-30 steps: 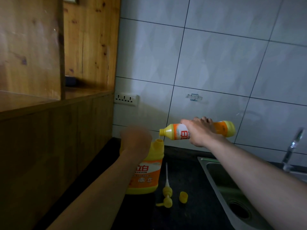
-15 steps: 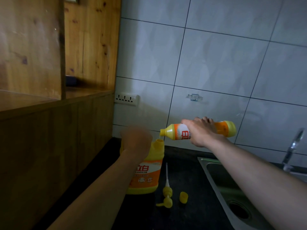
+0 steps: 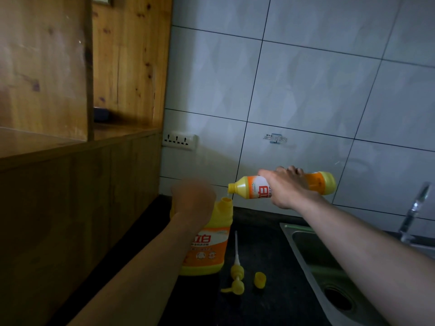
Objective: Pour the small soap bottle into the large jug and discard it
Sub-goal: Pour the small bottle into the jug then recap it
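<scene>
The large yellow-orange jug [image 3: 209, 250] stands upright on the dark counter [image 3: 263, 307], its mouth uncapped. My left hand [image 3: 193, 203] grips the jug's handle at its upper left and hides that part. My right hand [image 3: 286, 189] holds the small soap bottle [image 3: 254, 188] almost level, tipped slightly down, its open neck just above the jug's mouth. A thin trickle of soap hangs between neck and mouth.
A yellow pump head with its long tube [image 3: 237, 271] and a small yellow cap [image 3: 259, 280] lie on the counter right of the jug. A steel sink [image 3: 329, 276] with a tap [image 3: 413, 212] is at right. A wooden cabinet [image 3: 70, 184] stands at left; a wall socket [image 3: 180, 140] sits above.
Almost nothing has moved. Both hands hold their places, and the small bottle stays tipped over the jug's mouth.
</scene>
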Tool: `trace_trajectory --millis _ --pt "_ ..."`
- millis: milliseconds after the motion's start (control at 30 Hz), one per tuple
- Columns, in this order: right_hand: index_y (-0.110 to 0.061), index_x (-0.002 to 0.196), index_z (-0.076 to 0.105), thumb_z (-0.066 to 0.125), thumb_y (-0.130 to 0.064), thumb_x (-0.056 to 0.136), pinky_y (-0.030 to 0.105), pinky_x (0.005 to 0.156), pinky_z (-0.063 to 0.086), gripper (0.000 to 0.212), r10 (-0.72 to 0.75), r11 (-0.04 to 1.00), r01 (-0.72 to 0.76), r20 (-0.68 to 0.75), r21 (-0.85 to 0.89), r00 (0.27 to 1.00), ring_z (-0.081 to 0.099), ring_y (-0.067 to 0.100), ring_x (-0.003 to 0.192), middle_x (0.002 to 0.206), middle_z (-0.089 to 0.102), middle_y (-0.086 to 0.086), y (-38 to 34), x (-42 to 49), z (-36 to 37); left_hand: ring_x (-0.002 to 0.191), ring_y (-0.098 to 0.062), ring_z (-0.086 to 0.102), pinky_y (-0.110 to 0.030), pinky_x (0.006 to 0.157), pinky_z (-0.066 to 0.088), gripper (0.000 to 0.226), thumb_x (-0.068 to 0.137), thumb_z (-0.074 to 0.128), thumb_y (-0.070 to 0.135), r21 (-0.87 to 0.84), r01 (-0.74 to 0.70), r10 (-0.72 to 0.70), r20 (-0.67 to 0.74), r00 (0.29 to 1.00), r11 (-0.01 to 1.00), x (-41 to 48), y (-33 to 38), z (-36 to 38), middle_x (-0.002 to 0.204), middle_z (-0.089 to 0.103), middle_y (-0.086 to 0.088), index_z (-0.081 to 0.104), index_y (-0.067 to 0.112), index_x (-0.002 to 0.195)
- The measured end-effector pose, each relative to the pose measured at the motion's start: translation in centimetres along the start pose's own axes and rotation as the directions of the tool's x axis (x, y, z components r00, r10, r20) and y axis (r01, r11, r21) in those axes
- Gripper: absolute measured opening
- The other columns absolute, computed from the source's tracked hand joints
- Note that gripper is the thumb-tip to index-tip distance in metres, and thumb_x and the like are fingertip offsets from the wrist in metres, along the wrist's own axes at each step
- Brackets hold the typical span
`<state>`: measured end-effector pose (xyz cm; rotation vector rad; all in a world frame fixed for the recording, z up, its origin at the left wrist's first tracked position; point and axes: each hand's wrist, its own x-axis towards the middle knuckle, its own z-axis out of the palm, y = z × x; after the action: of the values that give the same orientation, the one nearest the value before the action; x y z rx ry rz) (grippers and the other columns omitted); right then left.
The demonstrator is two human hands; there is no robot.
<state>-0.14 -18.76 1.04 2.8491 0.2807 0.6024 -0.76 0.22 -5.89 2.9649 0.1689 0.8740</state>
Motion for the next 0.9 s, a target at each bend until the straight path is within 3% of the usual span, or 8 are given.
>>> trace_trajectory --millis 433,733,900 --pt "-0.029 0.118 0.049 0.065 -0.011 0.08 0.045 0.097 0.035 0.045 0.0 1.0 -0.001 0.004 0.011 1.0 0.048 0.035 0.111 0.114 0.057 0.01 0.1 0.0 0.5 0.108 -0.031 0.051 -0.046 0.093 0.037 0.029 0.098 0.031 0.028 -0.013 0.001 -0.001 -0.013 1.0 1.0 -0.1 0.0 0.0 0.111 0.06 -0.011 0.054 0.011 0.102" --pt "-0.03 0.112 0.052 0.07 -0.018 0.077 0.042 0.092 0.043 0.041 0.011 0.991 -0.022 0.084 0.132 0.996 0.057 0.032 0.106 0.11 0.063 0.005 -0.1 -0.4 2.4 0.108 -0.032 0.05 -0.047 0.092 0.037 0.029 0.097 0.031 0.027 -0.005 -0.013 0.013 -0.002 1.0 1.0 -0.1 -0.1 -0.1 0.113 0.059 -0.012 0.054 0.01 0.105" --pt "-0.029 0.108 0.052 0.07 -0.016 0.076 0.036 0.081 0.047 0.039 0.009 0.974 -0.037 0.127 0.222 0.992 0.06 0.028 0.098 0.105 0.063 0.003 -0.1 -0.8 3.1 0.11 -0.032 0.05 -0.047 0.093 0.037 0.029 0.097 0.032 0.027 -0.005 -0.017 0.017 0.01 1.0 1.0 -0.1 -0.1 -0.2 0.114 0.059 -0.012 0.053 0.01 0.107"
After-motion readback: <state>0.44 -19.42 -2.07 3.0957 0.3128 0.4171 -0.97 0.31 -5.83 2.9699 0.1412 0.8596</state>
